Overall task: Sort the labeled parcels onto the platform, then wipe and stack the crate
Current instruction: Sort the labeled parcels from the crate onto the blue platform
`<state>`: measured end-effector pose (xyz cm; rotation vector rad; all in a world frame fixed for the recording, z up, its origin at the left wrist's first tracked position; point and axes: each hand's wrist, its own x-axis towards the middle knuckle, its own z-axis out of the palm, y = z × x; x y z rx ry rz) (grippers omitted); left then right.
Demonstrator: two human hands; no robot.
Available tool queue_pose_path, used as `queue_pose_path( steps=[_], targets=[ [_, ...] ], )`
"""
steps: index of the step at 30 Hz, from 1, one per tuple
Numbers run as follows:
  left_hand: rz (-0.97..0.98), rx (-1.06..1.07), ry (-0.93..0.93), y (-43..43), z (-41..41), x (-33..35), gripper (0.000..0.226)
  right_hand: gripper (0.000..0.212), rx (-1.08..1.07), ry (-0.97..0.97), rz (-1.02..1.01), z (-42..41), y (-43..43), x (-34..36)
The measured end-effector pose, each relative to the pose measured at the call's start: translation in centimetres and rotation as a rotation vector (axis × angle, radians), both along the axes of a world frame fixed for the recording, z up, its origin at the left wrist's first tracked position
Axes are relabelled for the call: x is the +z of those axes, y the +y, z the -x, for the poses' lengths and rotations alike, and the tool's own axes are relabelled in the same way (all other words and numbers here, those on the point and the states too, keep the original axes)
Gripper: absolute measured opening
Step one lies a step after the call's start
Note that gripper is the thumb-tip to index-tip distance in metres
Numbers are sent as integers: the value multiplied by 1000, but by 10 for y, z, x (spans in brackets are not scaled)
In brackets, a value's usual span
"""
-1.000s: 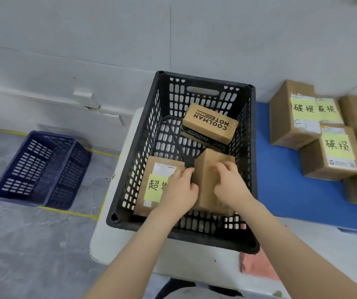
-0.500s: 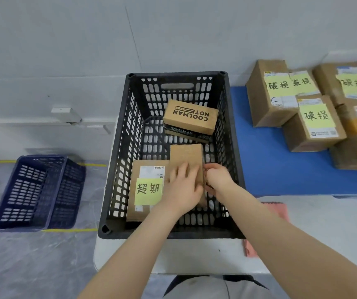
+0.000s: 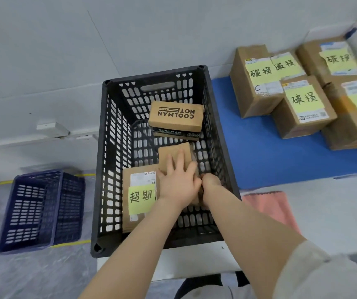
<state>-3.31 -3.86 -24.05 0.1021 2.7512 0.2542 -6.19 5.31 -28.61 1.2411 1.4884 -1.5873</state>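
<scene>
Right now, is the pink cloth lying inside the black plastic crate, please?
No, the pink cloth lies on the white table, outside the black plastic crate and to its right.

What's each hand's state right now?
Left hand: open, fingers flat on the plain parcel.
Right hand: curled around that parcel's right edge, gripping it.

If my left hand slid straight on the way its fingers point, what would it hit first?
Probably the printed box at the far end of the crate. The left hand lies flat on a plain box, fingers aimed that way, though depth is unclear.
</scene>
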Motion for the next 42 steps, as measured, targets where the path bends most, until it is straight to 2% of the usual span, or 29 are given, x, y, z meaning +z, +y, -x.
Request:
queue_pose_path(
  steps=[1, 5, 8, 11, 17, 21, 24, 28, 32, 37, 42],
  targets=[
    [-10, 8, 11, -2, 0, 1, 42, 48, 34, -8, -32, 3, 0, -9],
    [-36, 56, 49, -4, -2, 6, 42, 30, 193, 71, -111, 7, 0, -2],
    [-134, 153, 103, -7, 3, 13, 39, 35, 188, 110, -173, 8, 2, 12],
    [-233, 199, 131, -18, 8, 24, 40, 34, 215, 168, -131, 2, 1, 33],
    [-511, 292, 157, -53, 3, 45, 46, 48, 313, 530, -26, -11, 3, 70],
    [-594, 337, 204, -78, -9, 45, 49, 51, 533, 794, -179, -13, -8, 79],
    [-528, 316, 214, -84, -14, 43, 49, 53, 704, 926, -288, -13, -17, 81],
    [-423, 263, 257, -85, -20, 41, 59, 58, 790, 975, -300, -18, -23, 82],
    [-417, 256, 299, -87, -25, 45, 62, 59, 814, 1046, -332, -26, -23, 89],
    [-464, 278, 454, -83, -23, 84, 62, 56, 823, 1249, -362, -24, -12, 128],
    [-514, 224, 564, -43, -9, 122, 64, 55, 778, 1379, -498, -15, 29, 167]
  ],
)
